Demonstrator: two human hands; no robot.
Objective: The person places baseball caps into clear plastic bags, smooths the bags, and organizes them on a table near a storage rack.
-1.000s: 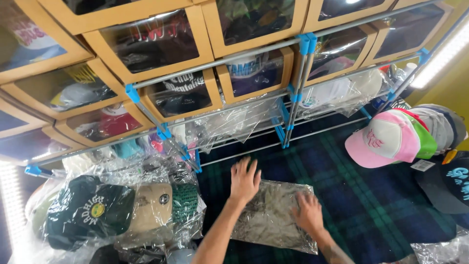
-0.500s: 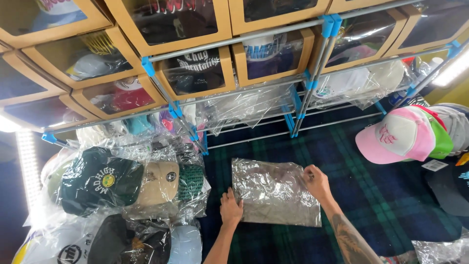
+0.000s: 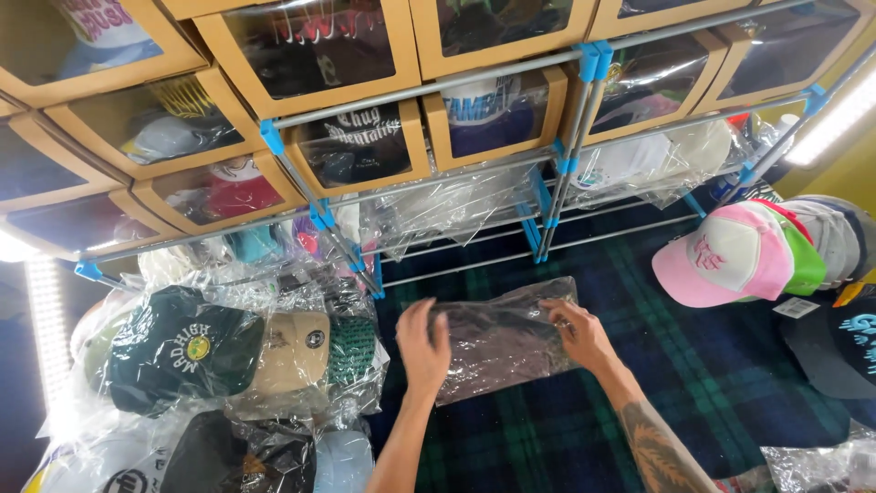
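A clear plastic bag [image 3: 502, 342] with something dark and flat inside is held just above the dark green plaid cloth [image 3: 693, 365]. My left hand [image 3: 422, 347] grips its left edge. At the bag's upper right edge, my right hand [image 3: 577, 333] holds on, its forearm tattooed. The bag is tilted, with its far edge raised.
Bagged caps [image 3: 228, 351] are piled at the left. A stack of caps with a pink one on top [image 3: 725, 256] sits at the right. A metal rack with blue joints [image 3: 547, 196] stands behind, holding windowed cardboard boxes [image 3: 356, 146]. Loose plastic [image 3: 812, 466] lies at the bottom right.
The bag lay flat on the cloth under both palms. Then my hands moved to its edges, and now they lift it off the cloth.
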